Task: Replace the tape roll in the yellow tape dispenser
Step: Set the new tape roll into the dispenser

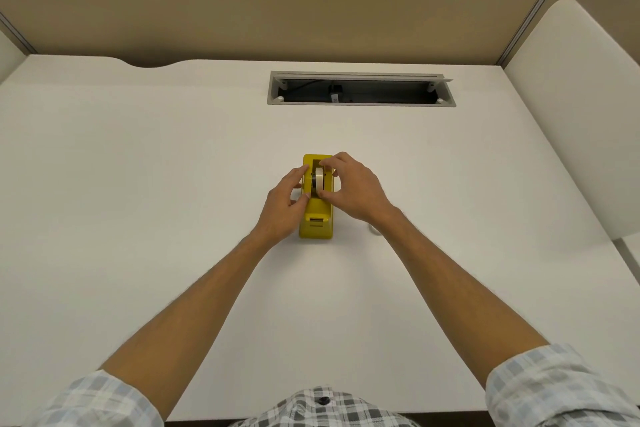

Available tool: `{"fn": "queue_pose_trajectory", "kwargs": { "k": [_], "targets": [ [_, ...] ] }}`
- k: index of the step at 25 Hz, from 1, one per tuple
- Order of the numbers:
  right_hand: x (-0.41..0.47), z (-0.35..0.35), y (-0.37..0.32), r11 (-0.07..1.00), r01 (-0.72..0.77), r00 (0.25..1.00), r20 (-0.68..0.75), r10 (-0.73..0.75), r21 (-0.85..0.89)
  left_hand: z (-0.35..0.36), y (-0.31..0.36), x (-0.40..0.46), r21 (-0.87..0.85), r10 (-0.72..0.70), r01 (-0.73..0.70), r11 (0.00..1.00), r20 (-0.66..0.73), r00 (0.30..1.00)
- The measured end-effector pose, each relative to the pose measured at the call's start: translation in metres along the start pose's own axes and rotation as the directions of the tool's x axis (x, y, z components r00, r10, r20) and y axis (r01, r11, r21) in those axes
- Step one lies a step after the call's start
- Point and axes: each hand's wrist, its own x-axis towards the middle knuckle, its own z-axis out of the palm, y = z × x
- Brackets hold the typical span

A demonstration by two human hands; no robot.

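Mid-bench, on the near side of the open cable tray (360, 88), sits the yellow tape dispenser (316, 218). Its long axis runs straight away from the person, cutter end toward them. The tape roll (319, 180) stands on edge in the dispenser's well, in the half nearer the cable tray, with its flat faces pointing left and right.

Right hand (349, 189): comes in from the right of the dispenser, curled over the well, forefinger on the roll's far edge and thumb on its near edge. It pinches the roll across its diameter, along the dispenser's long axis.

Left hand (285, 204): on the dispenser's left wall, fingers fairly straight, fingertips pressed against the side. It looks like bracing, not a grip.

Both hands are about equally close, but only the right hand has the roll. My read: the move is a straight lift up out of the well, or a seat down into it; I can't tell from here whether this roll is going in or coming out. Either way, travel is vertical, perpendicular to the long axis, and the left hand keeps the body from tipping.

Something small and pale (373, 229) pokes out from under the right wrist, just right of the dispenser. It's too hidden to identify.
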Motion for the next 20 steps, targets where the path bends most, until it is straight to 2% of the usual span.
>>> {"fn": "queue_pose_trajectory", "kwargs": {
  "k": [14,20],
  "targets": [
    [0.005,-0.002,0.003,1.000,0.001,1.000,0.024,-0.002,0.026,-0.003,-0.003,0.003,0.062,-0.021,0.020,0.998,0.027,0.999],
    [0.004,0.000,0.005,0.999,-0.018,0.999,-0.028,0.019,0.034,-0.003,-0.011,-0.004,0.032,-0.041,0.040,0.999,0.030,0.999]
  ]
}}
